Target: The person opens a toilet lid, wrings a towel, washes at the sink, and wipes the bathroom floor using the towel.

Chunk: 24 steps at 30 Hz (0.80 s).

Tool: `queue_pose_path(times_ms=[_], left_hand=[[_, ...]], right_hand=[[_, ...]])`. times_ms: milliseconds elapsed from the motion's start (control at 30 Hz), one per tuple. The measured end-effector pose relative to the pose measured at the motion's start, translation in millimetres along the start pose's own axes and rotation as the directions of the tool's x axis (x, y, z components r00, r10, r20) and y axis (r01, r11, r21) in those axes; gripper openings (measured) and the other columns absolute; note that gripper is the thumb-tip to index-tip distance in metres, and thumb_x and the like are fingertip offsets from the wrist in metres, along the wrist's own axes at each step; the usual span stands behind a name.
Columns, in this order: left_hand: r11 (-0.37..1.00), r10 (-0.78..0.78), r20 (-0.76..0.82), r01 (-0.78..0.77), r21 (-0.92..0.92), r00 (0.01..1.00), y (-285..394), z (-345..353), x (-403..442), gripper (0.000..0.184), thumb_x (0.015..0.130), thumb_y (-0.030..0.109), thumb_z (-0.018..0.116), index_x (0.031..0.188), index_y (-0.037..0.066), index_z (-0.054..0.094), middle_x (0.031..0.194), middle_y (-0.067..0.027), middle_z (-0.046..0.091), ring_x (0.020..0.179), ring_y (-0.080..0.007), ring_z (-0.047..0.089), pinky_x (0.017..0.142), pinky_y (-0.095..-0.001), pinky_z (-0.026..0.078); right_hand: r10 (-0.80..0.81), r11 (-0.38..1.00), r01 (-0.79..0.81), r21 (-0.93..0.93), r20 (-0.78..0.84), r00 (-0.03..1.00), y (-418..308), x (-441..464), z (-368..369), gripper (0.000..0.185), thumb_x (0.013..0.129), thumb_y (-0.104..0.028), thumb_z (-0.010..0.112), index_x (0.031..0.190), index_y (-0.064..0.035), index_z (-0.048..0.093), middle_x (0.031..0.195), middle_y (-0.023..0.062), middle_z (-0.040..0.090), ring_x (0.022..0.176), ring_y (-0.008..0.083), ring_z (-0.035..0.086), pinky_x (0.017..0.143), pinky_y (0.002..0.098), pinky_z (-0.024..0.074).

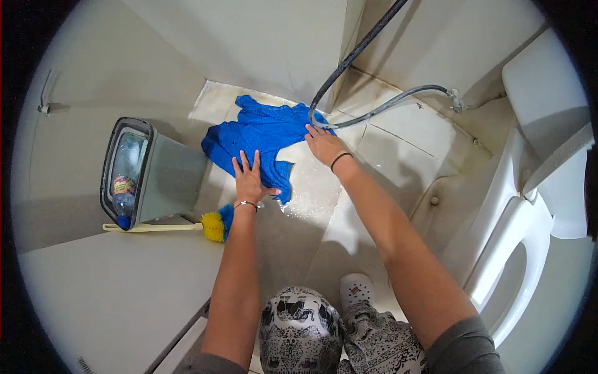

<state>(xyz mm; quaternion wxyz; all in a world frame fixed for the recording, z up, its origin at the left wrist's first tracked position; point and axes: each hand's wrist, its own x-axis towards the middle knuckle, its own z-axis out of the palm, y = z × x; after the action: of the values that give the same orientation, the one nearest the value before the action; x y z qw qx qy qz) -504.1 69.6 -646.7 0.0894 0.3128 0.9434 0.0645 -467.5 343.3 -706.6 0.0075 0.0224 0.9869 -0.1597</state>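
A blue cloth [261, 134], rumpled and dark as if wet, lies spread on the tiled floor. My left hand [248, 181] rests on its lower part with the fingers stretched apart. Over the cloth's right edge reaches my right hand [325, 146], its fingers extended flat beside the loop of a grey hose [367, 113]. Part of that edge is hidden under the hose and fingers. Small suds or droplets [303, 209] show on the floor just below the cloth.
A grey bin [171, 171] holding a plastic bottle [126, 168] stands at the left. Beside it lies a brush [213, 227] with yellow and blue bristles. The toilet [498, 274] is on the right, and the hose joins a wall valve [456, 101].
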Motion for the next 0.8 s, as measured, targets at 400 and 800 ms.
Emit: queue_pose_path(times_ms=[400,800], left_hand=[[0.988,-0.155,0.207,0.156,0.012,0.966,178.7,3.5,-35.7,0.128,0.057,0.059,0.087,0.149,-0.008,0.026,0.153,-0.0358,0.023,0.135,-0.0546,0.031,0.097,-0.0485,0.050],[0.969,0.098,-0.148,-0.128,-0.211,0.984,138.9,-42.1,2.6,0.126,0.032,0.034,0.096,0.143,0.010,0.042,0.157,-0.0194,0.027,0.149,-0.0457,0.012,0.112,-0.0687,0.021]], right_hand=[[-0.114,0.989,0.107,-0.098,-0.066,0.991,40.7,-53.0,-57.8,0.032,0.098,-0.020,0.045,0.116,-0.0030,0.065,0.129,0.0129,0.063,0.118,0.0283,0.061,0.097,0.0432,0.0512],[0.121,0.986,-0.094,-0.139,0.204,0.971,-28.5,-62.0,-90.5,0.081,0.071,-0.031,0.084,0.136,-0.0053,0.044,0.121,0.0226,0.060,0.113,0.0428,0.056,0.099,0.0459,0.0489]])
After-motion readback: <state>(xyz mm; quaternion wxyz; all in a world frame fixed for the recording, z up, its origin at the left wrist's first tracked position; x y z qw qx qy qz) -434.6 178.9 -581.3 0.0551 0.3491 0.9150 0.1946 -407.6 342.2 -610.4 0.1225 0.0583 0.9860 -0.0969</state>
